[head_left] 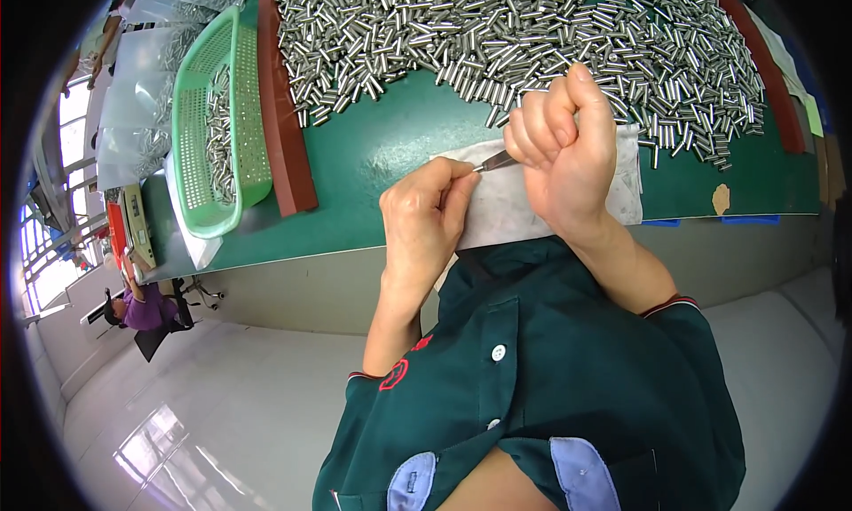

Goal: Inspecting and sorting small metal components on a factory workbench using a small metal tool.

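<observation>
My left hand [413,214] is closed in a pinch, fingertips round a small metal pin that is mostly hidden. To its right, my right hand [572,156] is curled in a fist round a narrow, pointed metal tool [500,161], like a blade; its handle is covered by the fingers. The tool's tip meets the pin at the left fingertips. Both hands are above a stained white cloth [506,211] on the green tabletop [346,174]. Beyond them spreads a large heap of shiny metal pins [426,32].
Red-brown bars [288,147] flank the pins, another bar [783,85] being on the right. At left stands a light-green basket [240,94] with metal pins inside, beside clear bags [133,112] of metal parts. A person in purple [151,309] sits farther left.
</observation>
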`<state>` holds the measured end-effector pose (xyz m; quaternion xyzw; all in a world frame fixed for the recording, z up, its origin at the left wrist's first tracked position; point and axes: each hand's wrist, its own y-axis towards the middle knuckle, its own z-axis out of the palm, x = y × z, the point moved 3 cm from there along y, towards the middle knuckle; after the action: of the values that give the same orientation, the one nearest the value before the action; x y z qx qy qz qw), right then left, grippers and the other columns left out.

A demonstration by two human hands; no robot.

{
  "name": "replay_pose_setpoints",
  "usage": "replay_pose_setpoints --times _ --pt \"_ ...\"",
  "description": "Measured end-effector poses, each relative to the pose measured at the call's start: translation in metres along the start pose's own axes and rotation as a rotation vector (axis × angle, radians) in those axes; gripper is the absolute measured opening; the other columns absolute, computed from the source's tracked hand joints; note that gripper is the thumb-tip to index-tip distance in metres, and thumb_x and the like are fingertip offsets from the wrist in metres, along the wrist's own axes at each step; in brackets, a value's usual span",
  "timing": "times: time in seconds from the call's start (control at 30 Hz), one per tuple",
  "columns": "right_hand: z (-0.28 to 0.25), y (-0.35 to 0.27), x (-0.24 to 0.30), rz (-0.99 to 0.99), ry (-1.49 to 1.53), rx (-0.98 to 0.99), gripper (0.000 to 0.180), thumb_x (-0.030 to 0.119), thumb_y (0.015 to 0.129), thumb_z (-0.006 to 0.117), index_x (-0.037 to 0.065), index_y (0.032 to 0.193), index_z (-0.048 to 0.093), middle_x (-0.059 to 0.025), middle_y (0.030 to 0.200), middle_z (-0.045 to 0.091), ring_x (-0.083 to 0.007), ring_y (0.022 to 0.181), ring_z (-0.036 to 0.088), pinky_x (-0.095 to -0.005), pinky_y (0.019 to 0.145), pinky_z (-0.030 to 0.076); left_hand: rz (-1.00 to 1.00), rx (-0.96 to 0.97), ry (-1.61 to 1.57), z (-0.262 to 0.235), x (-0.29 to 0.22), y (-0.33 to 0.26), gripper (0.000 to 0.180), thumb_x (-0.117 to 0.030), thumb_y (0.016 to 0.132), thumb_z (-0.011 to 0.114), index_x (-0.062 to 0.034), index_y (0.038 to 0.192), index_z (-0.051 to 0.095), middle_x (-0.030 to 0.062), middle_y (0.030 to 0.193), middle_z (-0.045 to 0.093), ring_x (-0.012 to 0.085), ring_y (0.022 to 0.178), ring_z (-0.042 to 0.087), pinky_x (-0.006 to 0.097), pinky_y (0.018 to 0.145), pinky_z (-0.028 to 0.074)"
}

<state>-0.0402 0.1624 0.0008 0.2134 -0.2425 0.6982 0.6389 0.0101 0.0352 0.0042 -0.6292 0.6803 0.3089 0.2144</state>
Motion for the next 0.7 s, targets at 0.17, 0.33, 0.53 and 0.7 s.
replay_pose_setpoints --times 0.17,0.33,0.53,0.7 --pt "0.000 0.000 -0.001 0.006 -0.019 0.003 0.044 0.029 0.091 0.027 0.013 0.050 0.026 0.0031 0.041 0.023 -0.0070 0.036 0.015 -0.0230 0.037 0.016 -0.003 -0.011 -0.032 0.000 0.000 0.001 0.006 -0.001 0.069 0.064 0.0016 0.071 0.059 0.0036 0.051 0.047 0.0071 0.044 0.036 0.021 0.042 0.031" --pt "0.007 -0.004 -0.001 -0.038 -0.103 0.022 0.043 0.027 0.091 0.026 0.012 0.051 0.027 0.0023 0.041 0.023 -0.0069 0.037 0.015 -0.0234 0.037 0.016 -0.034 -0.005 -0.035 -0.001 -0.001 0.001 0.008 -0.001 0.066 0.063 0.0005 0.066 0.056 0.0108 0.055 0.052 0.0224 0.046 0.050 0.030 0.044 0.039" --pt "0.011 -0.008 -0.011 -0.198 -0.296 0.087 0.039 0.022 0.092 0.025 0.009 0.055 0.027 0.0017 0.044 0.023 -0.0068 0.039 0.016 -0.0235 0.038 0.016 0.004 -0.010 -0.069 0.004 0.004 0.003 0.008 0.000 0.065 0.063 0.0011 0.065 0.055 0.0117 0.055 0.051 0.0266 0.048 0.050 0.032 0.045 0.039" --pt "0.026 -0.013 -0.010 -0.220 -0.464 0.234 0.038 0.020 0.092 0.029 0.008 0.056 0.028 0.0023 0.047 0.025 -0.0060 0.043 0.019 -0.0239 0.041 0.018 -0.006 0.018 -0.064 -0.003 0.001 0.008 0.009 0.000 0.065 0.063 0.0010 0.063 0.053 0.0123 0.055 0.051 0.0284 0.049 0.050 0.034 0.046 0.039"
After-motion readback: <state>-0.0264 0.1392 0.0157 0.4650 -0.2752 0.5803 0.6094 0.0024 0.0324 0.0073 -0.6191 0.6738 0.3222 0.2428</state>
